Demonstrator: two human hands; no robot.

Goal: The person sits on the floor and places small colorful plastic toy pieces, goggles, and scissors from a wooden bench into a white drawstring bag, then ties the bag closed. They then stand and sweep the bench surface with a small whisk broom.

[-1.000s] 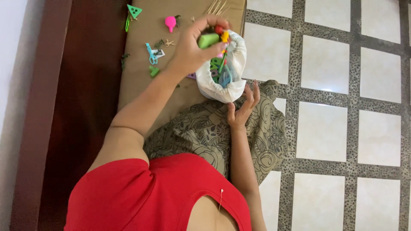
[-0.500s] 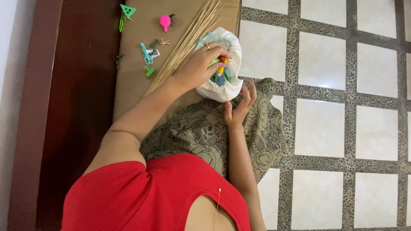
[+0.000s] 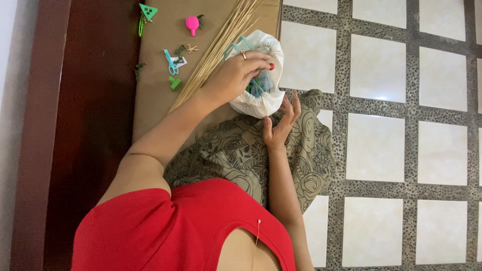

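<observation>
A white drawstring bag [image 3: 261, 103] stands open at the edge of a brown mat [image 3: 155, 108], with blue and green small toys [image 3: 258, 86] inside. My left hand [image 3: 236, 75], a ring on one finger, reaches into the bag's mouth with curled fingers; the fingertips are hidden among the toys. My right hand [image 3: 278, 120] holds the bag's near rim from below, fingers spread against the cloth. My lap is covered by olive patterned cloth [image 3: 236, 150].
A bundle of thin pale sticks [image 3: 216, 50] lies on the mat left of the bag. Further left lie a green triangle toy [image 3: 148, 11], a pink toy [image 3: 192, 24], a teal scissors-shaped toy [image 3: 170, 62] and small green figures [image 3: 175, 83]. Tiled floor [image 3: 376, 145] is at right, dark wood [image 3: 90, 125] at left.
My left hand, which held green and red toys above the bag, has gone down into the bag's mouth. The view has shifted, showing the stick bundle. My right hand stays at the rim.
</observation>
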